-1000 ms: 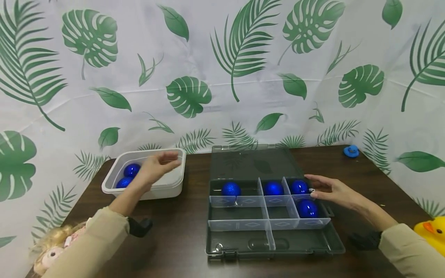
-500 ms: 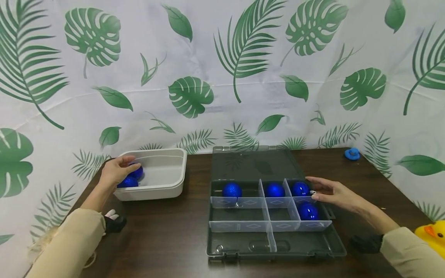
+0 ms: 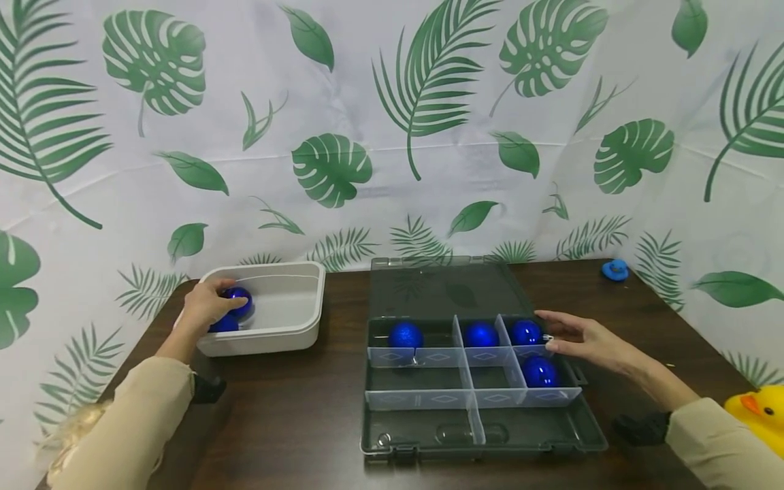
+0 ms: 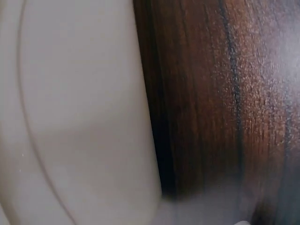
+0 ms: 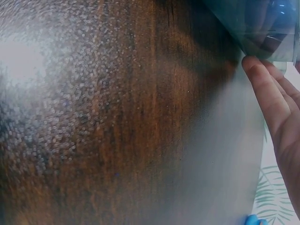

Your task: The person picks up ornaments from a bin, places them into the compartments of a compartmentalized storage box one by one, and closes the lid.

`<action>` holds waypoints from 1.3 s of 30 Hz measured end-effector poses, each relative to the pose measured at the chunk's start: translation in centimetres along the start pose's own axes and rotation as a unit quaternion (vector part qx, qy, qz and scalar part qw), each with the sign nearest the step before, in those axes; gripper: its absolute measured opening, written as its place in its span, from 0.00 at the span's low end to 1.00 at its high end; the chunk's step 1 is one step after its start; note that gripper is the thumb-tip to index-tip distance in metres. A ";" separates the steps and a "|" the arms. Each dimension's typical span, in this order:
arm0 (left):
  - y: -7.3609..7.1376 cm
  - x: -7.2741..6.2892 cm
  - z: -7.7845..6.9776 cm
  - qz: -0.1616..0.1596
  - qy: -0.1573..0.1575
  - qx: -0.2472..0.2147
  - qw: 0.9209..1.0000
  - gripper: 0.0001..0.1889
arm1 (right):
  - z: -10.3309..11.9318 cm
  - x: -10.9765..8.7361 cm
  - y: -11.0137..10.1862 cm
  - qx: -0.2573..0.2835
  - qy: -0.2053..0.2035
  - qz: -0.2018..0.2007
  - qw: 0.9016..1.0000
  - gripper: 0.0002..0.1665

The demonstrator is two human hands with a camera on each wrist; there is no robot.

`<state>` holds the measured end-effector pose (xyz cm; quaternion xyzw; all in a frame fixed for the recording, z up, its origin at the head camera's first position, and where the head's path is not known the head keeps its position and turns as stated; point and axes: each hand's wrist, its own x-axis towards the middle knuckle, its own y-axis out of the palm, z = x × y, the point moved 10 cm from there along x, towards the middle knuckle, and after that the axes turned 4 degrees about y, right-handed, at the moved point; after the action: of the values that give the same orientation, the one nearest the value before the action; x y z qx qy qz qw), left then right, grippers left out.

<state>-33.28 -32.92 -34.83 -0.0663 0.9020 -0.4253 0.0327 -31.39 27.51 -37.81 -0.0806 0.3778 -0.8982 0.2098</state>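
In the head view, my left hand [image 3: 205, 309] reaches into a pale plastic tub [image 3: 260, 342], thumb and fingers around a shiny blue Christmas bauble [image 3: 240, 304]. Beside it lies a second blue bauble [image 3: 224, 324], partly covered by the hand. My right hand [image 3: 591, 340] touches the right side of a dark see-through divider box [image 3: 422, 446], its fingers fairly straight. Along the box's back row sit a glittery bauble [image 3: 406, 335], a matte bauble [image 3: 481, 335] and a shiny bauble [image 3: 526, 333]. Another shiny bauble [image 3: 541, 372] occupies the compartment in front at right.
The box's lid [image 3: 450, 289] lies back, away from me. A blue toy duck [image 3: 615, 270] stands at the far right of the wooden table [image 3: 288, 422]. A yellow duck [image 3: 759, 412] and a blond doll [image 3: 76, 429] flank the arms. Leaf-patterned cloth hangs behind.
My left hand has moved left and down from over the tub's middle and taken hold of a bauble there. The right hand stays at the box's side.
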 end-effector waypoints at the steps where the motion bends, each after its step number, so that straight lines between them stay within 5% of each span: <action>1: 0.2 0.1 -0.1 0.003 0.004 0.012 1.000 0.30 | 0.1 0.0 0.0 0.000 -0.004 0.000 1.000 0.34; 6: 0.9 0.5 -0.6 0.011 0.022 0.078 0.997 0.30 | 0.1 0.0 0.0 0.001 -0.007 0.002 1.000 0.34; 12: 0.9 0.6 -1.2 0.000 0.033 0.093 0.995 0.30 | -0.3 0.1 -0.1 0.000 -0.001 -0.002 1.000 0.34; 18: -0.2 -0.6 -4.2 -0.055 0.075 0.029 0.995 0.30 | -0.2 0.2 0.0 0.007 -0.003 0.005 1.000 0.34; 22: 0.8 -1.4 -8.5 -0.037 0.117 -0.074 0.990 0.30 | -0.3 0.3 -0.1 0.006 0.001 0.004 1.000 0.34; 25: 3.5 -2.0 -12.7 0.012 0.153 -0.163 0.975 0.29 | -0.3 0.2 -0.2 0.004 -0.001 0.001 1.000 0.34; 29: 8.5 -3.3 -18.8 0.084 0.210 -0.246 0.943 0.26 | -0.3 0.2 -0.3 0.004 -0.002 0.000 1.000 0.34; 35: 16.2 -6.5 -26.8 0.206 0.288 -0.235 0.905 0.25 | -0.3 0.1 -0.3 0.003 -0.006 0.000 1.000 0.33; 39: 19.9 -8.7 -30.6 0.272 0.334 -0.217 0.876 0.25 | -0.2 0.1 -0.1 0.008 -0.006 0.003 1.000 0.33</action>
<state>-30.00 4.25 -30.64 0.3221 0.9114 -0.1905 -0.1710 -31.59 27.69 -37.91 -0.0833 0.3698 -0.8999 0.2155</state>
